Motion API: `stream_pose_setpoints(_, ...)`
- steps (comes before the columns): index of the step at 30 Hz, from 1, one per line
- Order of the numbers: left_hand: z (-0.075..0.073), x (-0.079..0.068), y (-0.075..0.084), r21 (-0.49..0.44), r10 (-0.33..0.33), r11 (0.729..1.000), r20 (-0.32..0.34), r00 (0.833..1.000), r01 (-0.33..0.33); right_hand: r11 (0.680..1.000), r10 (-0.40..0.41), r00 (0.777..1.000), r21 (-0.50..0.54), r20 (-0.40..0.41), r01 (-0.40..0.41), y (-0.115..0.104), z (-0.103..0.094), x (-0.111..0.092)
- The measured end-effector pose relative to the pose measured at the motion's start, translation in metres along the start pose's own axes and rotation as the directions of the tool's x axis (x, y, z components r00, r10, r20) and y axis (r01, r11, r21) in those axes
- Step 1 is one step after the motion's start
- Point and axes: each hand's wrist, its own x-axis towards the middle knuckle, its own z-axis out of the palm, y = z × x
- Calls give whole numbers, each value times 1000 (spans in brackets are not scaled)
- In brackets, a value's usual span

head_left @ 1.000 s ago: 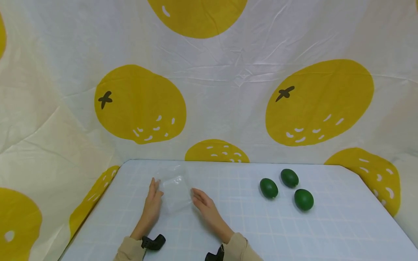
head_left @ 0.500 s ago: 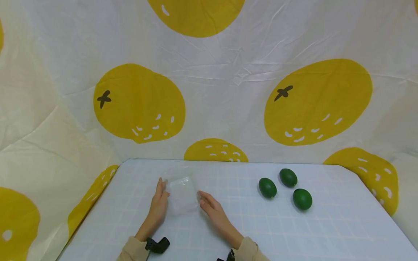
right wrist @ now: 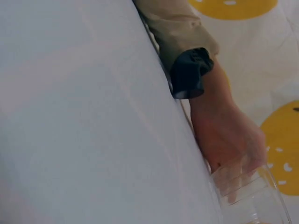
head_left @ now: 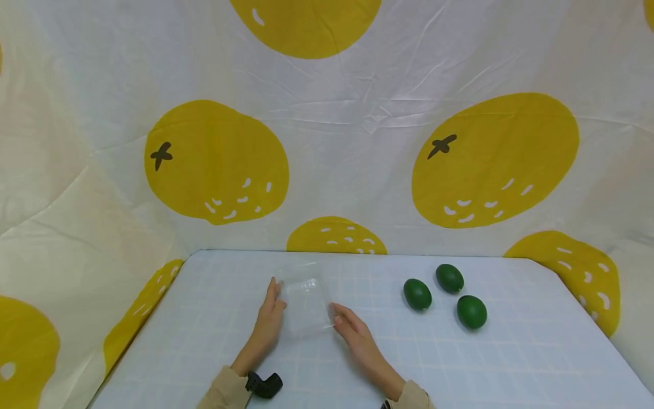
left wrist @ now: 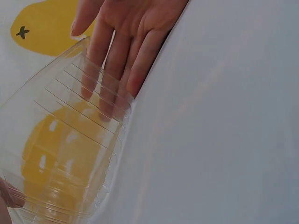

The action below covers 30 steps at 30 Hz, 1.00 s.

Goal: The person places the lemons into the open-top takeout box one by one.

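A clear plastic container (head_left: 306, 304) with ribbed walls is between my two hands, left of the table's middle. My left hand (head_left: 268, 318) lies along its left side, fingers nearly straight. On its right side, my right hand (head_left: 360, 338) has its fingers along the wall and its thumb close to the rim corner. In the left wrist view, the right hand's straight fingers (left wrist: 112, 60) show partly through the clear container wall (left wrist: 74, 121). The right wrist view has my left hand (right wrist: 229, 135) against the far side of the container (right wrist: 254, 205).
Three dark green, egg-shaped fruits (head_left: 417, 295) lie grouped on the right part of the table. A pale checked cloth (head_left: 368, 284) covers the tabletop. White fabric (head_left: 352, 153) with yellow fruit prints hangs behind and at the sides.
Both hands have moved to the right with the container between them, coming nearer to the green fruits. The fruits keep their places on the cloth.
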Motion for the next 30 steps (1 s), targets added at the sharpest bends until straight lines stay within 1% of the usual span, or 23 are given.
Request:
stream_pose_setpoints(4, 14, 2, 1, 9, 21, 1000, -2, 1000, -21, 1000, 24, 999, -16, -22, -24, -2, -11, -8)
stream_pose_setpoints(10, 32, 6, 6, 3, 20, 1000, 53, 998, -20, 999, 53, 996, -4, -68, -53, -1, -28, -20)
stream_pose_setpoints(12, 39, 6, 9, -3, 17, 1000, 73, 997, -17, 998, 57, 994, -16, -95, -59, -1, -34, -24)
stream_pose_setpoints(14, 46, 6, 11, -8, 29, 1000, 88, 996, -28, 998, 60, 991, -27, -122, -63, -1, -40, -27)
stream_pose_setpoints(16, 53, 5, 14, -14, 39, 999, 105, 994, -38, 997, 65, 986, -37, -150, -72, -1, -47, -30)
stream_pose_setpoints(20, 67, 5, 18, -36, 80, 996, 133, 988, -76, 995, 59, 979, -68, -198, -74, -3, -58, -36)
stream_pose_setpoints(23, 76, 7, 21, -47, 96, 995, 146, 985, -90, 991, 80, 971, -89, -227, -102, -7, -66, -40)
stream_pose_setpoints(27, 88, 9, 23, -58, 105, 994, 166, 980, -96, 982, 131, 956, -99, -264, -162, -10, -75, -44)
stream_pose_setpoints(30, 95, 11, 24, -72, 127, 991, 178, 976, -116, 980, 141, 950, -97, -278, -174, -10, -80, -45)
